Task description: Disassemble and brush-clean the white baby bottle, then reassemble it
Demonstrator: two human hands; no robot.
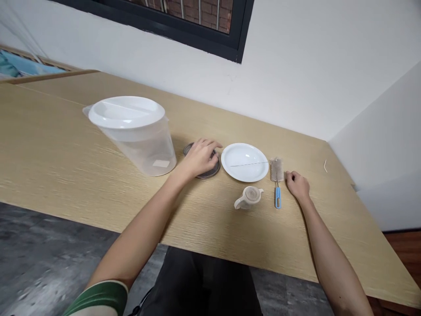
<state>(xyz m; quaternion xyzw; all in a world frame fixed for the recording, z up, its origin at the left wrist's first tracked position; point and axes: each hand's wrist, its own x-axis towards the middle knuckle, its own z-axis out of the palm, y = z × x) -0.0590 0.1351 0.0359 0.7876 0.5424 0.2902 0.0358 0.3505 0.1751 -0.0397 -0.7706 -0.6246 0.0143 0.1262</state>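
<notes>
My left hand [203, 156] rests over a dark round lid-like disc [208, 174], its thumb and forefinger apart; the palm hides the disc's middle. Just right of it lies a white oval plate [245, 151], with a thin dark wire-like stick [250, 164] across it. My right hand [298, 185] is curled into a loose fist on the table, with nothing visible in it. Beside that fist is a bottle brush [276, 170] with pale bristles and a blue looped handle. Below the plate stands a small clear teapot [251, 194] with a white handle and spout.
A tall translucent pitcher [144, 149] with a white lid stands left of my left hand. A small bent white piece [325, 166] lies at the far right of the wooden table [204, 219]. The wall and a dark-framed window [197, 33] bound the back.
</notes>
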